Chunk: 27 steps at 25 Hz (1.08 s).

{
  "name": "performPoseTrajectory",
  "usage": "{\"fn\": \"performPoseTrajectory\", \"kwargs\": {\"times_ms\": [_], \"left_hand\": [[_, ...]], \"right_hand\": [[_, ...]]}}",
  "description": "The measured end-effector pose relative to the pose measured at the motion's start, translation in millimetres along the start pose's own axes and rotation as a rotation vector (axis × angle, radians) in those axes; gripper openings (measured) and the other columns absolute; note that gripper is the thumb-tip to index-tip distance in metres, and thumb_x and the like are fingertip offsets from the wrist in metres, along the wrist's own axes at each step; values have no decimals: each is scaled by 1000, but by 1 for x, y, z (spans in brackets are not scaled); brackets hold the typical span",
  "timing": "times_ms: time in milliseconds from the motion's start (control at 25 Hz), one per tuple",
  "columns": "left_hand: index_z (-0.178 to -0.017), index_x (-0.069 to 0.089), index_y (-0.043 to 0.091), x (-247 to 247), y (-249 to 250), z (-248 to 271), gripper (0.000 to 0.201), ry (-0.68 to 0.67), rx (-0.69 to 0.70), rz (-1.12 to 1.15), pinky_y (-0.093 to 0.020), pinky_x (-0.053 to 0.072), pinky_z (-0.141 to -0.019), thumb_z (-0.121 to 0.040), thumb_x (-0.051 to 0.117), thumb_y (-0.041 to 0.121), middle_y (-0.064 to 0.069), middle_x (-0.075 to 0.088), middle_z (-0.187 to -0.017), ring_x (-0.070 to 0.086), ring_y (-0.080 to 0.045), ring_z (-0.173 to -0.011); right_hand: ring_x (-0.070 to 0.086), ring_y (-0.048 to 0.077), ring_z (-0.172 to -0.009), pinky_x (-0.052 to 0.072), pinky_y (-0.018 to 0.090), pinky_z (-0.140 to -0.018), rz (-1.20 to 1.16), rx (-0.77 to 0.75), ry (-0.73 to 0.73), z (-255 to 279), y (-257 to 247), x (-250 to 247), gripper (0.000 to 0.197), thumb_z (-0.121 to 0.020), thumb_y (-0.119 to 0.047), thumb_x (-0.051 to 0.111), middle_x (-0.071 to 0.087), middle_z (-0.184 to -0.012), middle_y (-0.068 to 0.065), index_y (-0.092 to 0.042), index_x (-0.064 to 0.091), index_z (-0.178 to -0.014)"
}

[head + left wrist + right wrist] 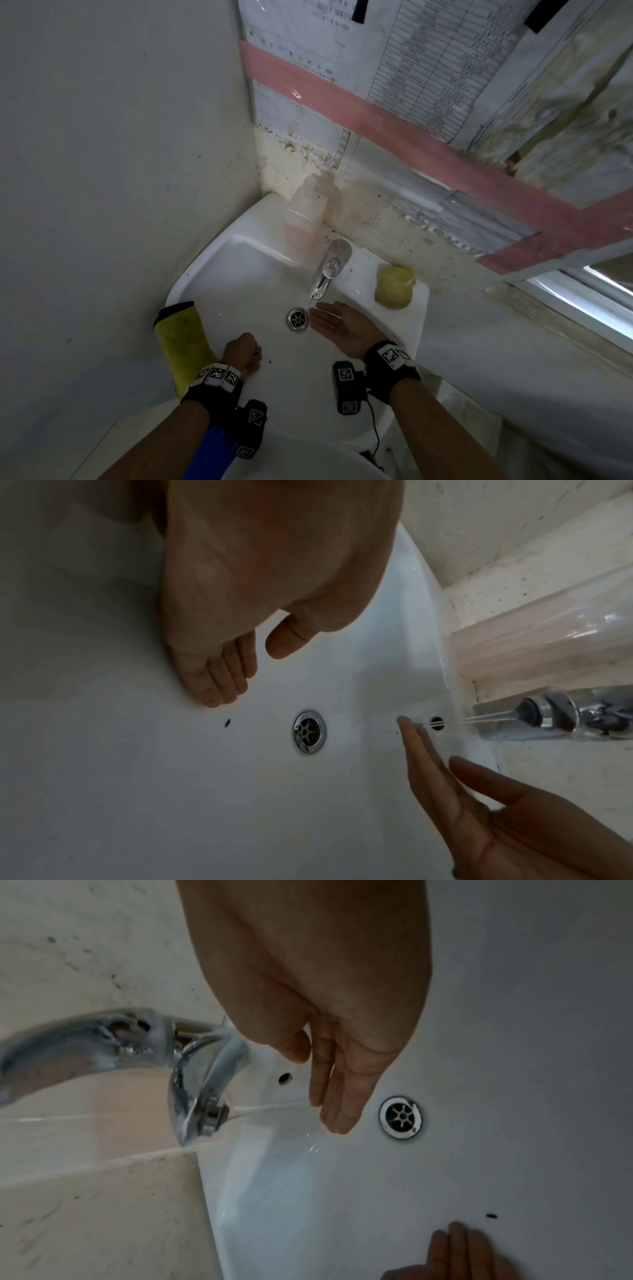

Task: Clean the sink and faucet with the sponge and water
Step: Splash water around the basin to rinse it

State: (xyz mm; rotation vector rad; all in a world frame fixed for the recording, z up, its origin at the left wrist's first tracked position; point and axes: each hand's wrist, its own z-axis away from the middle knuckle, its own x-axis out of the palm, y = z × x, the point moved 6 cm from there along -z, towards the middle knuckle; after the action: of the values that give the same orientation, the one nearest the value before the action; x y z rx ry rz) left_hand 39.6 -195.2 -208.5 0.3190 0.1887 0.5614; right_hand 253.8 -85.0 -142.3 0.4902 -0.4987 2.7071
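A thin stream of water (pixel 270 1108) runs from the chrome faucet (pixel 327 270) into the white sink (pixel 239 274). It lands on the fingertips of my right hand (pixel 325 317), which is held flat and palm up beside the drain (pixel 297 318) and holds nothing. My left hand (pixel 243 353) is low in the basin's near left part. In the left wrist view its fingers (pixel 212 680) lie together against the porcelain and hold nothing. A lumpy yellow sponge (pixel 394 287) sits on the rim right of the faucet, clear of both hands.
A yellow cloth with a black cuff (pixel 181 346) hangs over the sink's left rim. A translucent soap bottle (pixel 305 219) stands in the back corner, left of the faucet. Walls close in on the left and behind. A dark speck (pixel 270 361) lies in the basin.
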Motion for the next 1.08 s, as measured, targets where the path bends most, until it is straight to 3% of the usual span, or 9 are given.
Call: {"fn": "performPoseTrajectory", "kwargs": {"times_ms": [160, 280, 360, 520, 640, 720, 840, 920, 1080], "left_hand": [[-65, 43, 9, 4, -8, -3, 44, -78, -91, 66, -16, 34, -37, -108, 37, 17, -10, 41, -59, 39, -19, -41], [-73, 50, 3, 6, -11, -1, 40, -88, -128, 85, -25, 45, -47, -108, 44, 22, -16, 51, -70, 49, -24, -56], [-71, 49, 3, 10, -10, 1, 38, -99, -129, 80, -28, 45, -53, -106, 43, 17, -16, 50, -70, 48, -24, -59], [-56, 44, 6, 28, -17, -2, 49, -117, -154, 174, -31, 46, -54, -104, 45, 17, -11, 46, -50, 46, -24, -45], [-45, 36, 14, 47, -16, -4, 60, -170, -125, 200, -23, 33, -49, -104, 36, 17, -5, 33, -43, 35, -18, -36], [-57, 39, 13, 57, -11, -4, 43, -171, -102, 175, -27, 39, -54, -100, 40, 15, -8, 38, -55, 39, -21, -45], [-79, 52, 0, 69, -3, -6, 27, -158, -57, 131, -42, 52, -75, -101, 46, 14, -18, 57, -82, 59, -29, -60], [-86, 56, -4, 78, 6, -5, 24, -180, -23, 149, -42, 54, -75, -101, 43, 8, -21, 60, -90, 64, -27, -61], [-133, 50, -15, 85, 16, -11, 38, -181, -12, 181, -44, 49, -97, -105, 36, 7, -26, 58, -130, 58, -41, -123]], "right_hand": [[73, 33, -96, 64, 41, -73, 10, -7, -3, -14, 4, 26, 35, -106, -11, 47, 68, -120, 28, 12, 54, -131], [76, 34, -87, 63, 39, -65, -40, -17, -20, -17, 3, 33, 39, -105, -6, 46, 71, -109, 29, 12, 48, -139], [76, 38, -86, 64, 44, -68, -165, -44, -50, -17, -2, 38, 39, -106, -6, 47, 70, -108, 32, 13, 47, -140], [74, 42, -92, 62, 49, -79, -361, -48, -148, -11, -12, 49, 27, -105, -3, 47, 59, -133, 32, 13, 57, -125], [74, 41, -94, 61, 48, -83, -361, -37, -222, -2, -15, 58, 27, -105, -7, 47, 64, -123, 33, 14, 62, -113], [74, 42, -93, 60, 49, -85, -356, -28, -233, 3, -18, 60, 29, -106, -9, 46, 67, -117, 33, 14, 63, -110], [74, 40, -93, 58, 47, -88, -323, -35, -198, 5, -22, 57, 28, -105, -10, 48, 69, -113, 31, 13, 63, -110], [74, 38, -94, 59, 44, -87, -279, -50, -173, 4, -22, 54, 25, -105, -9, 49, 69, -112, 30, 12, 61, -113], [75, 37, -93, 61, 43, -85, -239, -74, -135, 3, -20, 48, 25, -104, -9, 50, 70, -110, 29, 11, 61, -114]]}}
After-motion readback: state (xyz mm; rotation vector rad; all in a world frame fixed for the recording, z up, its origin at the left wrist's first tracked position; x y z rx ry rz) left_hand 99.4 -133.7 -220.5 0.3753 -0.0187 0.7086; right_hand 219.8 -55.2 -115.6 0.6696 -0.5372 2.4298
